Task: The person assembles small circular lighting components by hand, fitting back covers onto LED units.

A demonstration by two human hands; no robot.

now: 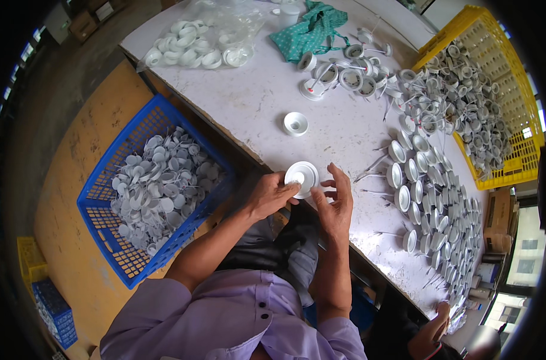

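Note:
My left hand (274, 195) pinches a round white downlight housing (301, 178) by its lower left rim, with the thumb over its face. The housing's wide ring and bright centre face up. Just to the right, my right hand (335, 201) has its fingers apart, its thumb close to the housing's rim; whether they touch I cannot tell. A second white housing (295, 123) sits alone on the pale worktable (243, 108), beyond my hands.
A blue basket (129, 279) of small white discs stands at left. Wired white lamps (429, 198) line the table's right side, below a yellow crate (528, 108) full of them. Farther back lie a clear bag (240, 24) of white rings and a green cloth (306, 33). Another person's hand (438, 321) shows lower right.

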